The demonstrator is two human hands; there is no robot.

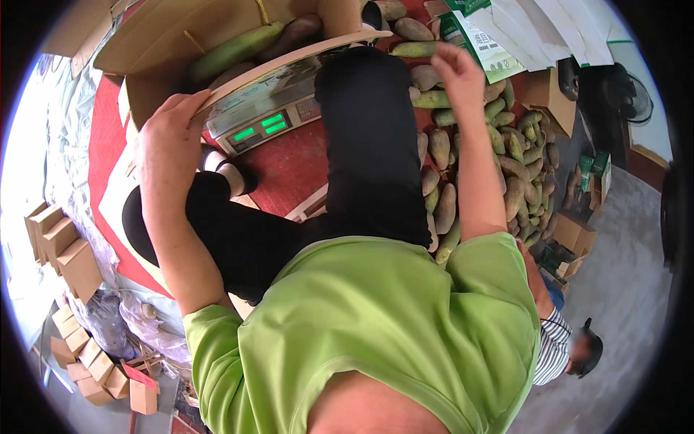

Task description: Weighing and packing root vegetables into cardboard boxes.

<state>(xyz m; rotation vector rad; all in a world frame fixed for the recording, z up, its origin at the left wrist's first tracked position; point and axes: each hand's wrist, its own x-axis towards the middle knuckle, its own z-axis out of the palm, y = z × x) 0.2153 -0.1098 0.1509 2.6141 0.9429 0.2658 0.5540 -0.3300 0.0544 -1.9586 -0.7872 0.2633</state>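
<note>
Clasping carton (155,52); left grip (170,132) bent

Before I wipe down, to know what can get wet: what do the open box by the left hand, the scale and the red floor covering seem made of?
Open box: most likely cardboard, from its matt brown walls and stiff cut edges. Scale: plastic or painted metal; smooth grey casing. Red floor covering: perhaps carpet-like textile, being dull; fibre unclear.

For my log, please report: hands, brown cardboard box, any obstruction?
Left hand at edge of box; right hand raised, nothing visibly held. Inside: long green vegetable. Black-trousered knee partly hides grey electronic scale.
</note>
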